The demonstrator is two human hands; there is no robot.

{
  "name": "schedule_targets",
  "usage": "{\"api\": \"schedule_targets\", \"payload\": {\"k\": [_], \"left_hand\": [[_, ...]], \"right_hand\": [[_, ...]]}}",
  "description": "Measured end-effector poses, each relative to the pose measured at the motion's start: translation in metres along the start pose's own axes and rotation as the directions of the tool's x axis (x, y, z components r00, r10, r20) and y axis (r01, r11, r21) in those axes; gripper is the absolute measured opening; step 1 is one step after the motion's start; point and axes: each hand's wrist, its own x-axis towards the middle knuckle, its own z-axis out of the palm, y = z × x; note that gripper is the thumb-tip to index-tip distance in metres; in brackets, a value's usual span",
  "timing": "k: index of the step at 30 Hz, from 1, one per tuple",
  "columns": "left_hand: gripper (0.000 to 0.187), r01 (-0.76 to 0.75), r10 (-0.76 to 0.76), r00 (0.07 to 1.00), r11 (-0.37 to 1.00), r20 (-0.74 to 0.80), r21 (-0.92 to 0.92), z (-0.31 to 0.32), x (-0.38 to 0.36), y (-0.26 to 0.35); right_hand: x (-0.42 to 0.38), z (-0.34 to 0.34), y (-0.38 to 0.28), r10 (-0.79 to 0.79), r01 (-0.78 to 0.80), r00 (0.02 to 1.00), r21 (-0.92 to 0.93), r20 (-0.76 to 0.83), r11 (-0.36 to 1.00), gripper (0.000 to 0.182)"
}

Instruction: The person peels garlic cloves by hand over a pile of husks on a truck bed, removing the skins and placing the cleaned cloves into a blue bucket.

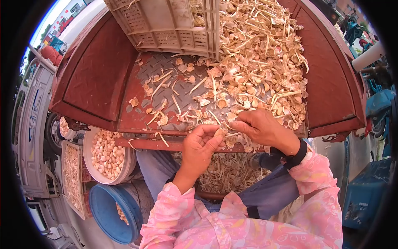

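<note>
My left hand (199,149) is closed in a pinch at the front edge of the red truck bed. Between its thumb and forefinger is a small pale garlic clove (218,132). Just to the right, my right hand (262,128) has its fingers curled, the thumb and forefinger tips pointing at the clove. Whatever those fingertips grip is too small to make out. Beyond both hands spreads a heap of garlic cloves, papery skins and dry stems (261,62).
A plastic crate (170,25) stands tilted on the bed's metal floor (145,112). Left of my legs are a white bucket of cloves (132,159), a blue bucket (93,203) with some cloves and a filled crate (71,176). Stems and skins (230,174) litter the ground below.
</note>
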Motion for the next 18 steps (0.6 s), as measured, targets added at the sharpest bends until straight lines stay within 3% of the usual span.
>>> {"api": "schedule_targets", "payload": {"k": [2,3,5,7,8,10,11,12,13,14,16,18], "left_hand": [[0.022,0.062,-0.067,0.995,0.995,-0.070,-0.073,-0.003,0.006,0.007],[0.025,0.064,-0.065,0.997,0.998,-0.039,-0.029,-0.006,0.007,0.009],[0.024,0.112,-0.118,0.993,0.980,-0.025,-0.162,-0.005,0.009,0.012],[0.021,0.166,-0.183,0.982,0.942,-0.033,-0.291,-0.001,0.011,0.020],[0.020,0.153,-0.167,0.985,0.956,-0.036,-0.252,-0.001,0.014,0.018],[0.019,0.131,-0.140,0.989,0.977,-0.042,-0.168,-0.002,0.023,0.011],[0.016,0.146,-0.145,0.989,0.989,-0.029,0.024,-0.001,0.031,0.009],[0.016,0.020,-0.014,1.000,0.949,-0.022,0.316,-0.002,0.035,0.003],[0.015,-0.105,0.113,0.993,0.809,0.023,0.578,-0.004,0.040,-0.004],[0.015,-0.212,0.218,0.971,0.584,0.100,0.784,-0.006,0.042,-0.007],[0.017,-0.175,0.208,0.977,0.633,0.053,0.754,-0.004,0.037,-0.002],[0.017,-0.140,0.161,0.986,0.716,0.033,0.684,-0.007,0.033,0.000]], "right_hand": [[0.011,-0.014,0.004,0.140,-0.163,0.984,-0.241,-0.112,0.957,0.023],[0.017,-0.018,0.017,0.054,-0.105,0.981,-0.272,-0.188,0.956,0.020],[0.026,-0.014,0.052,-0.118,-0.004,0.936,-0.347,-0.331,0.938,0.018],[0.030,-0.005,0.056,-0.141,0.093,0.942,-0.168,-0.304,0.981,0.021],[0.032,0.001,0.056,-0.155,0.141,0.946,-0.071,-0.286,0.988,0.023],[0.030,-0.004,0.044,-0.149,0.104,0.924,-0.144,-0.352,0.984,0.022],[0.030,-0.008,0.047,-0.137,0.064,0.913,-0.197,-0.385,0.978,0.022],[0.029,-0.013,0.047,-0.131,0.023,0.898,-0.251,-0.420,0.968,0.022],[0.028,-0.019,0.046,-0.104,0.027,0.930,-0.217,-0.351,0.976,0.017],[0.025,-0.021,0.041,-0.133,0.061,0.950,-0.248,-0.283,0.967,0.016],[0.016,-0.016,0.026,-0.181,0.134,0.973,-0.291,-0.140,0.947,0.014],[0.017,-0.001,0.032,-0.157,0.113,0.982,-0.347,-0.103,0.931,0.014]]}}
